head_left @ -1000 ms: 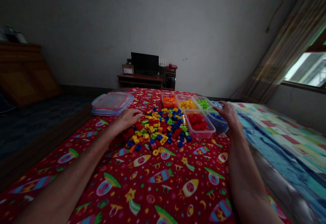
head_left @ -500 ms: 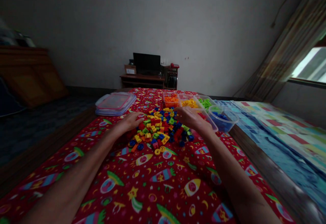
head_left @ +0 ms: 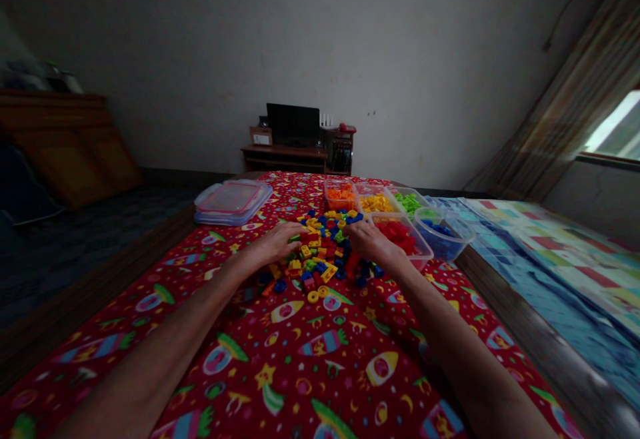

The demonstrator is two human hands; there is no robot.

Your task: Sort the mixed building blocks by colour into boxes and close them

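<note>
A heap of small plastic building blocks (head_left: 320,252) in red, yellow, blue, green and orange lies on the red patterned tablecloth (head_left: 295,359). My left hand (head_left: 280,242) is at the heap's left side, thumb and fingers apart, with a green block showing between them. At the right side, my right hand (head_left: 369,239) reaches down with its fingers bent together into the blocks; its fingertips are hidden. Just right of it is a clear tub with red blocks (head_left: 397,236).
Behind are clear tubs of orange pieces (head_left: 341,194), yellow pieces (head_left: 376,203) and green pieces (head_left: 407,203). A round tub with blue pieces (head_left: 443,236) stands at the right. Stacked lids (head_left: 233,200) lie at the left. A bed (head_left: 545,252) adjoins the table's right side.
My left hand has moved right, in over the blocks. My right hand has shifted slightly left and lower, uncovering more of the red tub. The view has turned a little left.
</note>
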